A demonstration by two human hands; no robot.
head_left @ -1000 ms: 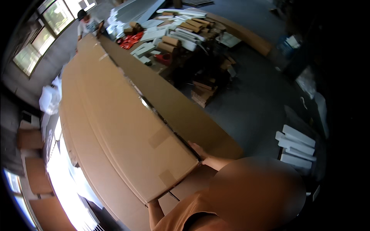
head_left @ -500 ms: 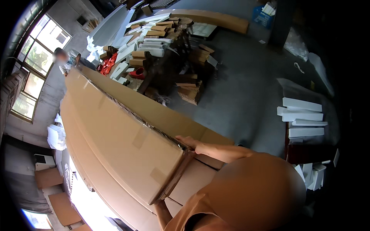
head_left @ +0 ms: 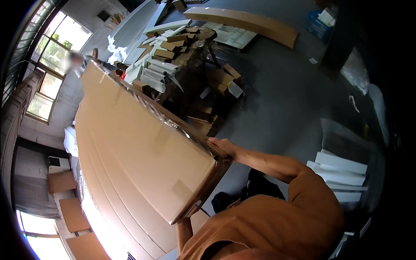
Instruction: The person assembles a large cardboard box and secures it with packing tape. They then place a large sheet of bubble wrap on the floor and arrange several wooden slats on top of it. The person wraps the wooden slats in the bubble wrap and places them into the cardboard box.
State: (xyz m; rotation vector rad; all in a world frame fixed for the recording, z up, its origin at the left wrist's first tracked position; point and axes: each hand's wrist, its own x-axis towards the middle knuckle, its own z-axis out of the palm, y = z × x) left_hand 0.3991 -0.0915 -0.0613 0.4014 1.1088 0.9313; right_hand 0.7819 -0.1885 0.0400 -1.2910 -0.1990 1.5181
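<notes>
A long brown cardboard box [head_left: 143, 134] slants from my chest toward the far left, shiny clear tape along its right upper edge. My right hand [head_left: 222, 146] is closed over the near right corner of that edge. At the near lower corner, my left hand [head_left: 185, 222] holds the box from below; its fingers are mostly hidden by the cardboard. Another person [head_left: 77, 63], partly hidden, is at the far end, with a raised hand [head_left: 95, 53] near the box's top. More long cardboard boxes [head_left: 113, 203] lie beneath and left of it.
A bench with cardboard pieces [head_left: 173, 45] and white foam strips [head_left: 156, 73] stands beyond the box. White strips [head_left: 340, 169] lie at the right. A long curved cardboard piece [head_left: 242, 22] rests on the floor [head_left: 277, 95], near a dark pillar [head_left: 346, 39] and a blue crate [head_left: 319, 27].
The box has shifted right over the cardboard that showed beside it, and its near end looks raised. Both my hands have moved with it. My dark-clothed legs now show below my right arm.
</notes>
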